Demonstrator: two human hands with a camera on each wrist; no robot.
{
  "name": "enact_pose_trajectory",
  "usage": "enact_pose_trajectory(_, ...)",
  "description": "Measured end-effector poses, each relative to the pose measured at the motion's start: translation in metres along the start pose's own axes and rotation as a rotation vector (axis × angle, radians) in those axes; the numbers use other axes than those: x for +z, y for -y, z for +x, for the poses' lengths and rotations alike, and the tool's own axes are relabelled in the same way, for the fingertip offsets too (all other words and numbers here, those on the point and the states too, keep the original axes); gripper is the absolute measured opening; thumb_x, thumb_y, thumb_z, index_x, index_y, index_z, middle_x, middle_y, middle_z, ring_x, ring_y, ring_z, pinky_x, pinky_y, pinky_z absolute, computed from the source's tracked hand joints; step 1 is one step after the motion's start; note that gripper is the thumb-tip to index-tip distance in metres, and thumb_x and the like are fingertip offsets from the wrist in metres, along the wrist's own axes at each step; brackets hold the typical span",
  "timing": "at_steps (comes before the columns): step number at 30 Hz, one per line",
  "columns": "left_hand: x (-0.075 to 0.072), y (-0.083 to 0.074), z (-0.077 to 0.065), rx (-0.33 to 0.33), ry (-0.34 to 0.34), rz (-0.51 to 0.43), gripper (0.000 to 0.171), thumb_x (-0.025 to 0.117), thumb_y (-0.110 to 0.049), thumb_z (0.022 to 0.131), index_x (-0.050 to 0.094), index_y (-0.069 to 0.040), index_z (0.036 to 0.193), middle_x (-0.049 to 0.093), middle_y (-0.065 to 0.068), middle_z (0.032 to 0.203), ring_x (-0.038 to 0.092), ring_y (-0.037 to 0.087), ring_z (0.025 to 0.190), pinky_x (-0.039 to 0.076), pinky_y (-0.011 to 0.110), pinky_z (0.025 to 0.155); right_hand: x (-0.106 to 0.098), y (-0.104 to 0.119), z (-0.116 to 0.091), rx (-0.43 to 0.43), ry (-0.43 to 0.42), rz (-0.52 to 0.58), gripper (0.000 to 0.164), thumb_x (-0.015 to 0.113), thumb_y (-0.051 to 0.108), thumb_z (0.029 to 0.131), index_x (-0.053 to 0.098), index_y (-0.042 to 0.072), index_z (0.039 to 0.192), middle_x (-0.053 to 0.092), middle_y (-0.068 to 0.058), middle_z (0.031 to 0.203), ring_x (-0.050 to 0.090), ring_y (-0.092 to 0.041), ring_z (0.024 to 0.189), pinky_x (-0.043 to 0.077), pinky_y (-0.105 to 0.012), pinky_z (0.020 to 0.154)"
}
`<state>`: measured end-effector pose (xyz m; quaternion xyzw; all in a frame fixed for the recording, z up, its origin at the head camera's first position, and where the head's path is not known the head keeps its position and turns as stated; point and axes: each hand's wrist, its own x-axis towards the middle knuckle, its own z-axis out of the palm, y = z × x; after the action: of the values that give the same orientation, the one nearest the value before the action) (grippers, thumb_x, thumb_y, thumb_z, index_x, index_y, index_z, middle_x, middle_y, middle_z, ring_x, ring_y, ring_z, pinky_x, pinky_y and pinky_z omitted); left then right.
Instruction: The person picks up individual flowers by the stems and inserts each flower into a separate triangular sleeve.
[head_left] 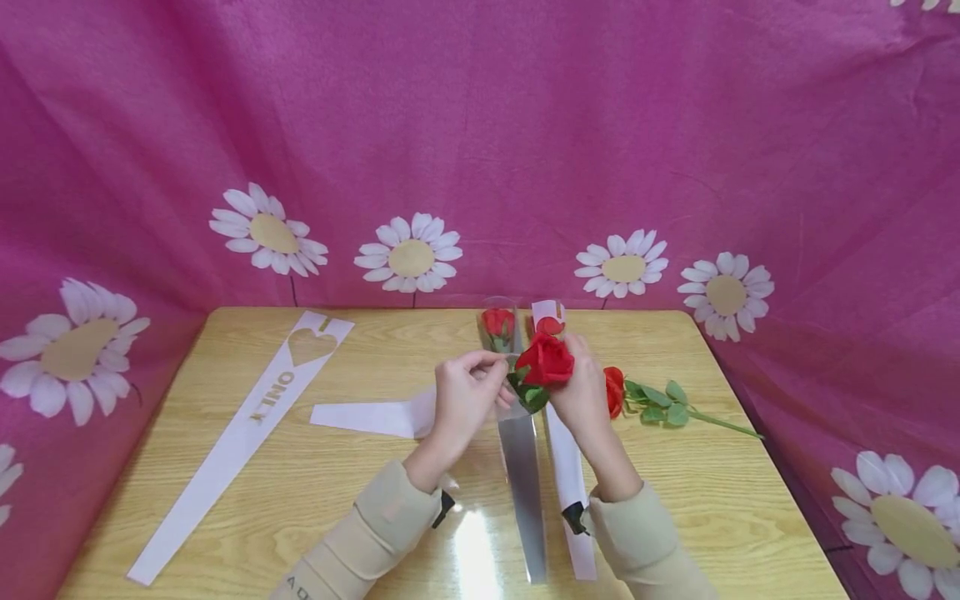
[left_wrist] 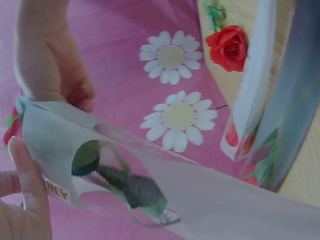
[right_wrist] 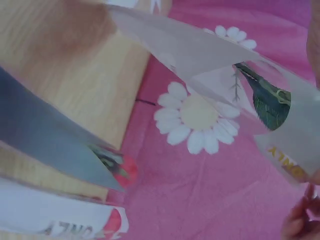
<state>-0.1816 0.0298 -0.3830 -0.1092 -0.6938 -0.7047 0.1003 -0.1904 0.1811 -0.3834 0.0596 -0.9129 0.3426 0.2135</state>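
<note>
A red rose [head_left: 546, 360] with green leaves stands in the mouth of a long tapering flower sleeve [head_left: 522, 492]. Its leafy stem [left_wrist: 125, 182] shows through the sleeve's clear heart-shaped window. With thumb and fingertips, my left hand [head_left: 468, 400] pinches the sleeve's clear rim on the left. My right hand [head_left: 581, 387] is at the opposite side, close against the rose head; its curled fingers grip the sleeve's upper edge in the left wrist view. The bloom hides part of those fingertips in the head view. Gold lettering [right_wrist: 286, 159] marks the sleeve near its mouth.
Two wrapped roses, one in a clear-topped sleeve [head_left: 498, 322] and one in a white sleeve [head_left: 572, 467], lie behind and beneath my hands. A loose rose [head_left: 614, 392] lies right. A flat ONLY sleeve [head_left: 240, 442] and another white sleeve [head_left: 363, 418] lie left.
</note>
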Motion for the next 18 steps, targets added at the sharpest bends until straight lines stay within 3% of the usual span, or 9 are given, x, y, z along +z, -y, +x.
enact_pose_trajectory(2,-0.003,-0.004,0.002,-0.021,-0.009,-0.014,0.015,0.054,0.005,0.083,0.066,0.012,0.088,0.062,0.023,0.058,0.059,0.019,0.042,0.052,0.028,0.043,-0.004,0.001,0.004,0.031,0.029,0.024,0.028,0.066,-0.002,0.069,0.059,-0.006,0.096,0.061,-0.022,0.091,0.059,-0.038,0.083,0.049,-0.048,0.074)
enact_pose_trajectory(5,-0.009,-0.009,0.005,-0.030,-0.022,-0.024,0.015,0.054,0.004,0.082,0.066,0.012,0.088,0.062,0.022,0.059,0.058,0.012,0.041,0.052,0.029,0.043,-0.011,0.000,0.010,0.102,0.137,0.102,0.016,0.062,-0.004,0.072,0.062,-0.007,0.087,0.064,-0.018,0.074,0.060,-0.030,0.065,0.052,-0.039,0.059)
enact_pose_trajectory(8,-0.015,-0.014,0.009,-0.028,-0.029,-0.029,0.015,0.055,0.004,0.082,0.066,0.013,0.088,0.062,0.022,0.059,0.057,0.009,0.040,0.052,0.030,0.042,-0.018,0.002,0.016,0.172,0.248,0.241,0.011,0.057,-0.004,0.076,0.064,-0.009,0.082,0.062,-0.013,0.059,0.056,-0.019,0.048,0.048,-0.028,0.046)
enact_pose_trajectory(10,-0.019,-0.018,0.012,-0.016,-0.030,-0.009,0.015,0.055,0.004,0.081,0.066,0.013,0.088,0.062,0.022,0.058,0.056,0.009,0.039,0.052,0.031,0.041,-0.022,0.003,0.019,0.205,0.295,0.324,0.013,0.056,-0.002,0.079,0.065,-0.009,0.086,0.062,-0.012,0.060,0.056,-0.015,0.047,0.049,-0.025,0.045)
enact_pose_trajectory(14,-0.027,-0.028,0.018,0.037,-0.030,0.094,0.015,0.057,0.004,0.080,0.067,0.012,0.088,0.062,0.020,0.058,0.057,0.016,0.039,0.051,0.028,0.040,-0.029,0.008,0.025,0.183,0.329,0.433,0.015,0.057,0.000,0.082,0.064,-0.011,0.089,0.064,-0.015,0.065,0.059,-0.013,0.051,0.053,-0.027,0.050)
enact_pose_trajectory(18,-0.032,-0.039,0.022,0.063,-0.019,0.244,0.015,0.058,0.002,0.080,0.069,0.010,0.089,0.063,0.015,0.059,0.058,0.020,0.041,0.050,0.025,0.040,-0.033,0.013,0.028,0.163,0.337,0.455,0.014,0.059,0.000,0.082,0.064,-0.012,0.089,0.064,-0.017,0.067,0.060,-0.013,0.051,0.054,-0.027,0.051)
